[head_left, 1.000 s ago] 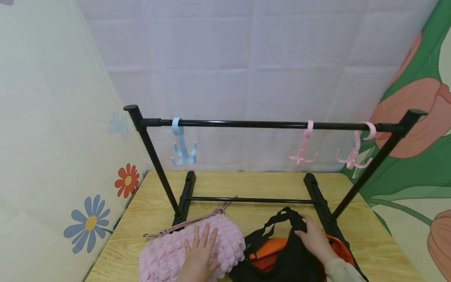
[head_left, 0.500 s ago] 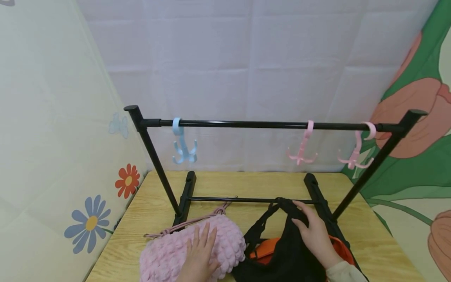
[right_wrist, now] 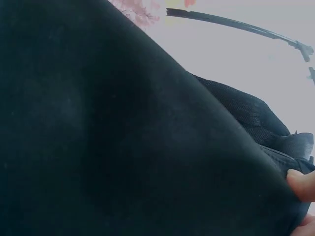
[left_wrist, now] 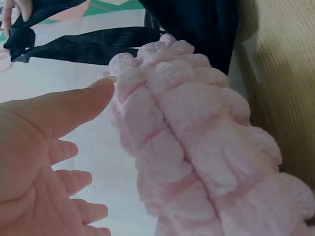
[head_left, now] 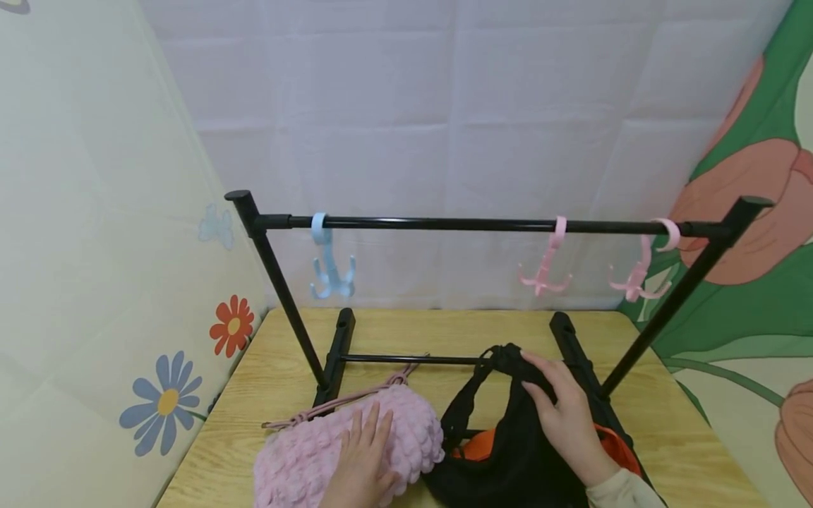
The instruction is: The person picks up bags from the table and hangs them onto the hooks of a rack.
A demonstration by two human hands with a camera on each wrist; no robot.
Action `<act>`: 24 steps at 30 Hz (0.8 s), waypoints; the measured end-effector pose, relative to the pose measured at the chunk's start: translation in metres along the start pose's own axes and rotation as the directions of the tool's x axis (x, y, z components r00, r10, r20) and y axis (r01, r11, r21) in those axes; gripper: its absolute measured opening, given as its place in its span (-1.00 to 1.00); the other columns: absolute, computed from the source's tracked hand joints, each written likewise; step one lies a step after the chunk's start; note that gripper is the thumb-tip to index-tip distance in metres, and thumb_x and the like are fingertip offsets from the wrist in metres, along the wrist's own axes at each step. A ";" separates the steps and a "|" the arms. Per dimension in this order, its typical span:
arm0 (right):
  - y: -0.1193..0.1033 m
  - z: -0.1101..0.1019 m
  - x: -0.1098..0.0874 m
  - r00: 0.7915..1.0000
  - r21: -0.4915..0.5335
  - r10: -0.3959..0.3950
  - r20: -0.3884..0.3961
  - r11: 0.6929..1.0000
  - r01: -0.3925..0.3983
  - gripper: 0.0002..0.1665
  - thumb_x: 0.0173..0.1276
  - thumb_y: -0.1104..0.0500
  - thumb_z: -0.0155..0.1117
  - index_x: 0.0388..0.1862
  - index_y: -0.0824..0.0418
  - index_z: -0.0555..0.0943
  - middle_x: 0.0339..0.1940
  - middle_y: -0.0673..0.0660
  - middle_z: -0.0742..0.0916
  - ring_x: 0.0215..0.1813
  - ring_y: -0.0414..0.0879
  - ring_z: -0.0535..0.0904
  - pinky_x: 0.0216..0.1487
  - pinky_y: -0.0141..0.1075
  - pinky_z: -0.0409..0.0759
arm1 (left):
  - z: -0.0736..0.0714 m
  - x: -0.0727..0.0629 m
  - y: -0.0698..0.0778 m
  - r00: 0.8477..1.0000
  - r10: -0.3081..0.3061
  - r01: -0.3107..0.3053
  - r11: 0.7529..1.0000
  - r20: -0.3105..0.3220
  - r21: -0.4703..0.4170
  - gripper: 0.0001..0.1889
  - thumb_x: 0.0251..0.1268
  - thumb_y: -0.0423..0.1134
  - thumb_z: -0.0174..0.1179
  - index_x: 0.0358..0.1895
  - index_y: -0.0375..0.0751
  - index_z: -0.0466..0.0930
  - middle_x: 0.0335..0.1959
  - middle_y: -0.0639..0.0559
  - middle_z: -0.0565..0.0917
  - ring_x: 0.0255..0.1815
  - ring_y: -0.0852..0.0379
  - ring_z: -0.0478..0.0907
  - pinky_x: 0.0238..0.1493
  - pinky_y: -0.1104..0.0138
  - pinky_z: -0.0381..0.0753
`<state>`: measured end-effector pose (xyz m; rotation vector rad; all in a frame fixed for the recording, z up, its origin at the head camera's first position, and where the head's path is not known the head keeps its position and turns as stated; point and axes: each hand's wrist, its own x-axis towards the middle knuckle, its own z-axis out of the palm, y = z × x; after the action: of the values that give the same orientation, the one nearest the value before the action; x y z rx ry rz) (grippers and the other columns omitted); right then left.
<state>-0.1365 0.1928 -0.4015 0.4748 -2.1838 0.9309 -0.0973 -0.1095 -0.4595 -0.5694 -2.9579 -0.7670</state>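
Observation:
A pink chunky-knit bag (head_left: 317, 458) lies at the table's front, its thin mauve cord strap (head_left: 356, 396) trailing behind it. My left hand (head_left: 363, 451) is over the bag with fingers straight; the left wrist view shows the thumb (left_wrist: 101, 91) at the bag's edge, and firm contact cannot be told. To the right, my right hand (head_left: 568, 416) pinches the black fabric bag (head_left: 502, 480) at its strap (head_left: 508, 360), raised off the table. Black cloth fills most of the right wrist view, with the thumb (right_wrist: 302, 184) on its edge. Orange material (head_left: 478, 446) shows in the bag's opening.
A black rack stands on the wooden table (head_left: 438, 324); its top bar (head_left: 438, 224) spans above the bags. One blue hook (head_left: 332, 271) hangs at left. Two pink hooks, one nearer (head_left: 546, 264) the middle and another (head_left: 637, 279) by the right post, hang at right.
My right hand has lifted the black bag's strap upward and slightly left, so the bag stands taller and less orange shows. My left hand has barely moved.

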 end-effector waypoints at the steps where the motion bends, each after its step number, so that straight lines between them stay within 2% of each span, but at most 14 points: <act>1: -0.001 0.000 0.001 1.000 0.003 -0.011 -0.007 1.000 0.011 -0.29 -0.12 0.66 0.42 0.09 0.32 0.59 -0.24 0.14 0.63 -0.18 -0.21 0.51 -0.14 -0.63 0.37 | 0.000 0.000 0.000 1.000 0.006 -0.006 1.000 -0.009 0.003 -0.15 -0.03 -0.23 0.48 0.35 -0.45 0.27 0.41 -0.46 0.18 0.35 -0.58 0.05 0.10 -0.45 0.15; 10: -0.011 -0.004 0.006 0.997 0.015 -0.067 -0.036 0.998 0.067 -0.28 -0.17 0.69 0.41 0.06 0.34 0.61 -0.25 0.16 0.62 -0.24 -0.20 0.49 -0.26 -0.53 0.39 | 0.003 0.001 0.005 0.998 0.034 -0.034 0.999 -0.046 0.003 -0.14 -0.08 -0.24 0.49 0.34 -0.46 0.28 0.39 -0.46 0.20 0.34 -0.58 0.07 0.13 -0.42 0.16; 16: -0.016 -0.009 0.011 0.994 0.017 -0.092 -0.066 0.995 0.093 -0.28 -0.20 0.70 0.40 0.04 0.33 0.63 -0.29 0.15 0.61 -0.26 -0.23 0.48 -0.24 -0.55 0.40 | 0.006 0.003 0.008 0.995 0.057 -0.056 0.998 -0.079 0.015 -0.14 -0.09 -0.23 0.49 0.33 -0.46 0.29 0.37 -0.47 0.24 0.32 -0.58 0.12 0.11 -0.40 0.21; 18: -0.016 -0.011 0.013 0.989 0.027 -0.120 -0.089 0.992 0.123 -0.41 -0.05 0.60 0.38 0.04 0.33 0.63 -0.30 0.16 0.61 -0.26 -0.23 0.47 -0.22 -0.54 0.40 | 0.006 0.003 0.009 0.997 0.044 -0.044 0.999 -0.068 -0.002 -0.15 -0.06 -0.21 0.49 0.32 -0.47 0.30 0.37 -0.47 0.25 0.32 -0.59 0.12 0.11 -0.41 0.21; 20: -0.016 -0.012 0.014 0.982 0.040 -0.149 -0.115 0.987 0.154 -0.60 0.17 0.39 0.30 0.04 0.34 0.63 -0.30 0.18 0.61 -0.24 -0.25 0.46 -0.20 -0.54 0.39 | 0.006 0.004 0.010 0.999 0.025 -0.026 0.999 -0.044 -0.021 -0.15 -0.03 -0.18 0.49 0.33 -0.47 0.30 0.37 -0.47 0.24 0.33 -0.58 0.10 0.11 -0.41 0.20; 21: -0.016 -0.013 0.015 0.979 0.047 -0.162 -0.126 0.984 0.169 -0.63 0.25 0.28 0.23 0.04 0.35 0.63 -0.30 0.19 0.61 -0.23 -0.25 0.46 -0.18 -0.54 0.39 | 0.006 0.004 0.010 0.999 0.016 -0.017 0.999 -0.033 -0.032 -0.15 -0.02 -0.17 0.48 0.33 -0.47 0.30 0.37 -0.47 0.24 0.34 -0.58 0.09 0.11 -0.41 0.20; 24: -0.015 -0.014 0.017 0.970 0.058 -0.187 -0.153 0.979 0.198 -0.46 0.34 -0.03 0.05 0.03 0.37 0.63 -0.30 0.22 0.60 -0.20 -0.28 0.47 -0.14 -0.56 0.39 | 0.006 0.005 0.011 1.000 0.002 -0.003 0.998 -0.008 -0.067 -0.15 0.00 -0.16 0.48 0.35 -0.48 0.28 0.38 -0.48 0.23 0.35 -0.59 0.07 0.11 -0.41 0.19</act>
<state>-0.1330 0.1922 -0.3750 0.6212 -1.9382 0.9114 -0.0979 -0.0958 -0.4591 -0.5720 -2.9331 -0.8684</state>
